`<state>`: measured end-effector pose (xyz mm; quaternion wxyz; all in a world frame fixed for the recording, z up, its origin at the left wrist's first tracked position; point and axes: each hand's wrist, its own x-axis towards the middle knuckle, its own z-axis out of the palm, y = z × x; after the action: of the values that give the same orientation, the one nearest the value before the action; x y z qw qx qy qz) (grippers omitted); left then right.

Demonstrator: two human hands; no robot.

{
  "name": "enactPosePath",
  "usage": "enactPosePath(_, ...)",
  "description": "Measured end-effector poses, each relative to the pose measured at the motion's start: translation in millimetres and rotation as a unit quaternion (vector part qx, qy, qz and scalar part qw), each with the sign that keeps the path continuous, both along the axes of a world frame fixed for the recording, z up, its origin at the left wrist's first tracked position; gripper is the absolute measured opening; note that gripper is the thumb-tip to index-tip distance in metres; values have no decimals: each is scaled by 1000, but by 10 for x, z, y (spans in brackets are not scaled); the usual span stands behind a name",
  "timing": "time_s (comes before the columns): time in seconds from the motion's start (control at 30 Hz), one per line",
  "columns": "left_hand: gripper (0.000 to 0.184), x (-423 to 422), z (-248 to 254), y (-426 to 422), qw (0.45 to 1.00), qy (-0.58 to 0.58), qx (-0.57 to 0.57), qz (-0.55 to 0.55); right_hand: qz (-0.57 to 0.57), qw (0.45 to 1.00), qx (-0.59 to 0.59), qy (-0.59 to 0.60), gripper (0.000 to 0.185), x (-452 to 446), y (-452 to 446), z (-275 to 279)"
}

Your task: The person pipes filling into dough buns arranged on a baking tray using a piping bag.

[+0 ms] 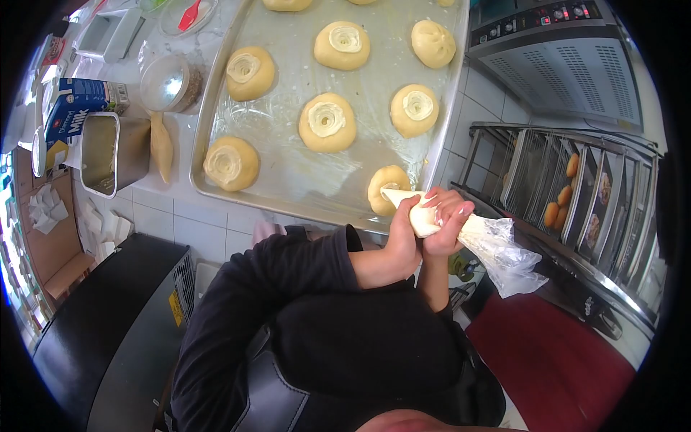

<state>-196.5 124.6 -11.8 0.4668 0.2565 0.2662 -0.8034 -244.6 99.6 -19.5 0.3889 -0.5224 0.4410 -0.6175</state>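
Observation:
Both my hands grip a piping bag (428, 219) filled with pale cream. My left hand (404, 236) is closed around the bag near its tip. Higher up, my right hand (448, 219) squeezes the bag, and the loose clear plastic end (504, 255) hangs out beyond it. The tip points at the dough bun (379, 189) in the tray's near right corner and partly covers it; whether it touches I cannot tell. Other round buns, such as the middle one (327, 122), carry swirls of pale cream on the metal baking tray (281, 169). A bun (432, 44) at the far right shows no cream swirl.
On the left stand a metal loaf tin (129, 155), a blue milk carton (79, 108), a filled pastry bag (160, 147) and a plastic tub (169, 83). To the right are an oven (561, 68) and a rack (533, 173) holding baked goods.

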Motion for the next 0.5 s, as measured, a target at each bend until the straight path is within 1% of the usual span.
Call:
enactPosePath(0.13, 37, -32, -18, 71, 1000, 9, -11, 4, -6, 1000, 15, 5, 38, -25, 63, 26)
enactPosePath(0.23, 35, -65, -3, 116, 1000, 14, 3, 7, -6, 1000, 23, 2, 38, -76, 106, 29)
enactPosePath(0.33, 36, -139, -79, 169, 999, 53, 3, 14, -21, 999, 27, 8, 38, -105, 133, 43)
enactPosePath(0.43, 32, -172, -85, 147, 997, 73, -12, 11, -37, 999, 23, 17, 37, -135, 133, 56)
enactPosePath(0.5, 33, -163, -56, 112, 998, 67, -18, -8, -51, 998, 15, 27, 37, -152, 116, 58)
